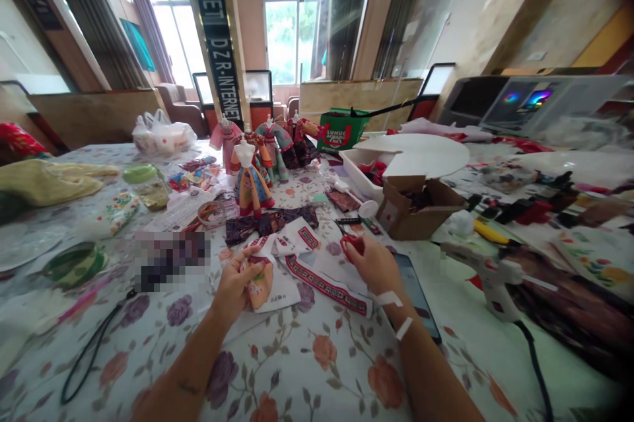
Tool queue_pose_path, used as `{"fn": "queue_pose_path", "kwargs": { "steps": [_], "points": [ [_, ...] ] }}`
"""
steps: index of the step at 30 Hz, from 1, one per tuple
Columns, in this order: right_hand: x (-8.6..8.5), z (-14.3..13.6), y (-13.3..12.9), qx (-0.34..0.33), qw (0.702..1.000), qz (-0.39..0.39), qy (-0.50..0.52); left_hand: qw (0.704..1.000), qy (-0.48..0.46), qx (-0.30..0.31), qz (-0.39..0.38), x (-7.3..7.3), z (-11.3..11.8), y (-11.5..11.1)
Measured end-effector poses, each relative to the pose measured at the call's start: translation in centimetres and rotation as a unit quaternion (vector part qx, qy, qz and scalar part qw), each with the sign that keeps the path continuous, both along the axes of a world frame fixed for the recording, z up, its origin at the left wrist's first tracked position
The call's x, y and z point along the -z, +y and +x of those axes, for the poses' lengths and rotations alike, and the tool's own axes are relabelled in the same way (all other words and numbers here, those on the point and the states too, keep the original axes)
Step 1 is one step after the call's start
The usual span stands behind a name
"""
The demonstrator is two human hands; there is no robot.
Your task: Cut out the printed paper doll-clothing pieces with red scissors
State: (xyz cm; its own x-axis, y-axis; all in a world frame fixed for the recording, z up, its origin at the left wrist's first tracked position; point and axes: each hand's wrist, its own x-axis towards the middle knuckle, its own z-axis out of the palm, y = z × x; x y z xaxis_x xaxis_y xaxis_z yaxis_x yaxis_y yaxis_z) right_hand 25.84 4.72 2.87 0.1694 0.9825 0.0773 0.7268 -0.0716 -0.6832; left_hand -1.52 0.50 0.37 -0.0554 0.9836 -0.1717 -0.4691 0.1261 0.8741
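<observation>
Near the middle of the table, my left hand [236, 284] pinches a piece of printed fabric [263, 283] with a yellow and orange patch. My right hand [372, 265] is closed around the red handles of scissors [351, 247], whose dark blades point up and left. Between the hands lie white cloth pieces, one with a red and black patterned border [327, 283]. A small dress form [246, 174] in a colourful skirt stands beyond them. White strips of tape are stuck on my right wrist and forearm.
A phone [416, 293] lies right of my right hand. Farther right are a glue gun [490, 277] and a cardboard box [419, 214]. Jars, a plastic bag [163, 133] and more dressed dolls [270, 144] stand across the flowered tablecloth [277, 369].
</observation>
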Motion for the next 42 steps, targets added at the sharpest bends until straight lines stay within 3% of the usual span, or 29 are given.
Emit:
{"fn": "queue_pose_path", "kwargs": {
  "steps": [3,9,14,18,23,28,32,38,42],
  "points": [
    [-0.1,-1.1,-1.3,-0.066,0.988,-0.021,0.136,0.999,0.03,0.004,0.018,0.2,0.0,0.0],
    [1.0,-5.1,-4.3,-0.209,0.921,-0.119,0.307,0.992,0.117,0.014,0.047,-0.3,0.7,-0.8],
    [1.8,-6.2,-5.4,-0.242,0.855,-0.21,0.407,0.995,0.096,0.016,0.003,-0.8,1.5,-1.3],
    [2.1,-6.4,-5.7,-0.244,0.856,-0.198,0.41,0.996,0.063,0.043,-0.044,-0.3,1.8,-1.3],
    [2.4,-6.9,-5.6,-0.235,0.856,-0.103,0.449,0.996,0.043,0.077,-0.026,0.2,2.0,-1.3],
    [2.6,-7.5,-5.6,-0.288,0.843,-0.046,0.451,0.996,0.025,0.087,-0.012,-0.4,2.6,-2.0],
    [2.8,-7.8,-5.9,-0.286,0.864,-0.044,0.412,0.996,0.019,0.087,0.003,-0.3,2.6,-2.3],
    [2.4,-6.9,-6.1,-0.255,0.877,-0.074,0.4,0.99,0.114,0.063,0.057,-0.1,2.1,-1.9],
    [2.2,-6.3,-6.2,-0.27,0.879,-0.079,0.384,0.979,0.173,0.059,0.09,-0.1,2.0,-1.7]
  ]
}}
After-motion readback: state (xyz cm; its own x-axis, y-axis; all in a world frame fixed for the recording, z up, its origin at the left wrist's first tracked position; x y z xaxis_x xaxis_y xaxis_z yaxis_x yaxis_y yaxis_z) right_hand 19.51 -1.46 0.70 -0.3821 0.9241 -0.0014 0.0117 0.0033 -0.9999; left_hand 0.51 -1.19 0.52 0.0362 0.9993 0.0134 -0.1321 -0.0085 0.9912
